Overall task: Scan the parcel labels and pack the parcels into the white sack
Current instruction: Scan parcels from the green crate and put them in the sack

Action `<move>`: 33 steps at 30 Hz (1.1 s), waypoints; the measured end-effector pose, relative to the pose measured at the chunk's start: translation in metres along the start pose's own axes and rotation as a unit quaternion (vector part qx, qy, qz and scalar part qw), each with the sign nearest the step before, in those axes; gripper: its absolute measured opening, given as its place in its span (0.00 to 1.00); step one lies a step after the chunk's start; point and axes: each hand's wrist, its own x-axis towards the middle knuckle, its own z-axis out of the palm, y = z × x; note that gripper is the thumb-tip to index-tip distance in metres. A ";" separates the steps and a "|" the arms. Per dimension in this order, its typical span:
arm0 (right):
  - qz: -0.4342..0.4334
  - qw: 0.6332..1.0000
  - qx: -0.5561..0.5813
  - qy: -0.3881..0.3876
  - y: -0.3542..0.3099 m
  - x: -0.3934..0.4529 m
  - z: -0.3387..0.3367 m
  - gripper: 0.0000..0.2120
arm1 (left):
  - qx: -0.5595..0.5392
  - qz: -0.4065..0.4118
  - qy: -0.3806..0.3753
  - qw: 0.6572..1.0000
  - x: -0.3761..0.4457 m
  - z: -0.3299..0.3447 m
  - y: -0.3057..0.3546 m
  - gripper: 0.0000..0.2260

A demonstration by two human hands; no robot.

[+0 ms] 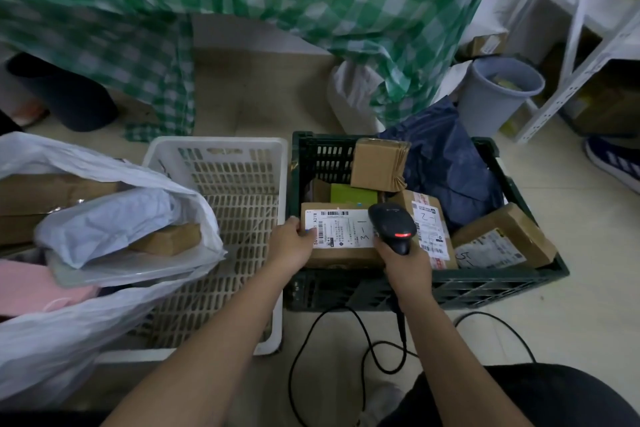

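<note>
Head view: left hand [292, 246] grips the labelled brown cardboard parcel [341, 239] at 9 o'clock in the dark green plastic crate [498, 282]; right hand [407, 265] grasps the black handheld scanner [393, 224] over its label. White plastic sack [114, 308], at 9 o'clock, already holds parcels; several remain crated.

Head-worn view — forward, downward, close
</note>
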 end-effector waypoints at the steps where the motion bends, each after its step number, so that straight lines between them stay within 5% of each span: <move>1: -0.016 1.000 0.005 0.015 0.001 -0.001 -0.001 0.09 | -0.051 0.017 0.011 0.998 -0.004 -0.001 0.004 0.13; 6: -0.034 0.992 0.111 0.042 -0.004 -0.021 -0.002 0.10 | -0.244 0.098 0.041 0.964 -0.041 -0.031 0.018 0.12; 10: -0.033 0.992 0.118 -0.011 -0.010 -0.043 0.010 0.06 | -0.309 0.066 0.002 0.949 -0.064 -0.060 -0.001 0.09; 15: -0.034 0.993 0.099 -0.052 -0.021 -0.065 0.029 0.08 | -0.291 0.022 -0.018 0.956 -0.082 -0.093 -0.033 0.11; 21: -0.067 0.992 0.024 -0.107 -0.043 -0.084 0.031 0.06 | -0.301 -0.028 -0.053 0.952 -0.101 -0.123 -0.053 0.40; 26: -0.144 0.980 -0.046 -0.127 -0.053 -0.118 0.022 0.10 | -0.270 -0.010 0.001 0.963 -0.111 -0.136 -0.061 0.38; 33: -0.089 0.960 -0.027 -0.264 -0.056 -0.167 0.023 0.13 | -0.276 0.014 0.023 0.961 -0.125 -0.150 -0.062 0.36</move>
